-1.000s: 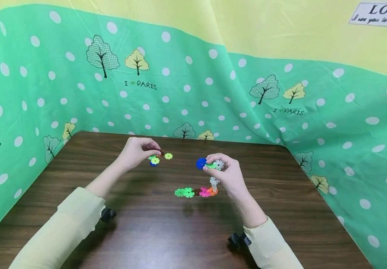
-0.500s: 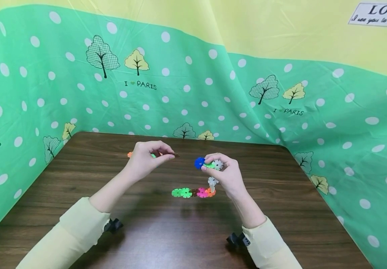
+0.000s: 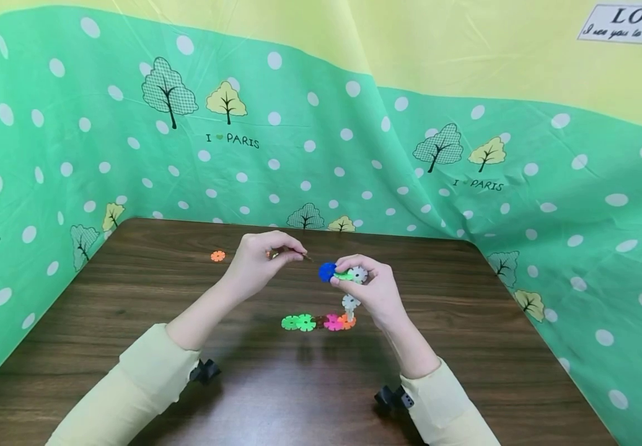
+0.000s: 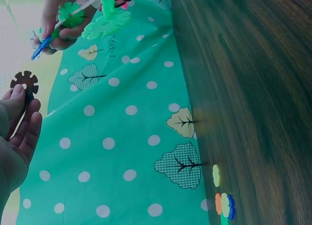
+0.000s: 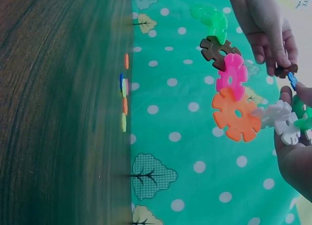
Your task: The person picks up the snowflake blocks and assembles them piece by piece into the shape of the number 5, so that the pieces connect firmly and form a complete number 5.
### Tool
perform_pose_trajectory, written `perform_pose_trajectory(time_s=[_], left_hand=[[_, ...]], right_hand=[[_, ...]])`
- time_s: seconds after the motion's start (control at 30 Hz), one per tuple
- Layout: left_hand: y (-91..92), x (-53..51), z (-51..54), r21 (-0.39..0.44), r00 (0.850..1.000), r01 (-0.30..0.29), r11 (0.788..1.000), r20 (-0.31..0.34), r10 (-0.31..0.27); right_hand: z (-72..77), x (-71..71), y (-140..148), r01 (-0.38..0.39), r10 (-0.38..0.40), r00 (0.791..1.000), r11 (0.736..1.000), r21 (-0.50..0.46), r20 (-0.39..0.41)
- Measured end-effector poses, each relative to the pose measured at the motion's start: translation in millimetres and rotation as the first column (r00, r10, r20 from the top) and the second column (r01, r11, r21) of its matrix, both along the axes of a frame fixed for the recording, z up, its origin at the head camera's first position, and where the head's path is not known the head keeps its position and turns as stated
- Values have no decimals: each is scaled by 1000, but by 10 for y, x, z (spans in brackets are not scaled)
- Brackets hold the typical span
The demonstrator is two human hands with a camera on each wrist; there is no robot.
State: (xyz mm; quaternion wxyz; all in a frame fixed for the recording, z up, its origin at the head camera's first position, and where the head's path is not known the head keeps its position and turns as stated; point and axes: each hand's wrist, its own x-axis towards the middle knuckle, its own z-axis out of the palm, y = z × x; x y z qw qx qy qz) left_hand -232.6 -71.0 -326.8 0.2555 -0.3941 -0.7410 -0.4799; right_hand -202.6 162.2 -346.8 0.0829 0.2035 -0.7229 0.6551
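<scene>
My left hand [image 3: 259,263] pinches a brown notched snowflake disc [image 4: 31,81] between thumb and fingers. It is seen edge-on in the head view. To its right, my right hand [image 3: 373,288] grips a chain of interlocked snowflake discs, held up above the table. A blue disc [image 3: 327,272] sticks out leftward from these fingers, facing the brown disc with a small gap in the head view. Below the hand hang white discs [image 3: 351,302]. The chain then bends left through an orange disc [image 5: 237,114], a pink disc [image 5: 232,76], another brown disc [image 5: 219,51] and green discs [image 3: 305,322].
Loose snowflake discs lie at the far side of the brown wooden table [image 3: 276,384]. One orange disc [image 3: 217,256] shows left of the left hand, which partly covers the others. A green and yellow printed curtain [image 3: 310,161] rises behind the table.
My left hand has lifted the brown disc from the loose pile and carried it rightward, close to the blue disc. The right hand and its chain have shifted slightly left.
</scene>
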Motion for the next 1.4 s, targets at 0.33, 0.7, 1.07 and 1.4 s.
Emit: perform_pose_trajectory(time_s=[0.33, 0.7, 1.07, 1.4], left_hand=[[42, 18, 5, -34, 999, 33, 999, 15, -33], [67, -7, 5, -47, 998, 57, 997, 5, -57], [51, 1, 27, -45, 997, 73, 996, 6, -73], [43, 8, 18, -49, 998, 58, 997, 15, -58]], right_hand=[[7, 1, -10, -1, 1, 1000, 1000, 23, 15], [7, -15, -25, -35, 34, 999, 998, 51, 14], [-9, -21, -22, -38, 37, 999, 999, 35, 15], [-8, -3, -15, -53, 52, 999, 997, 54, 11]])
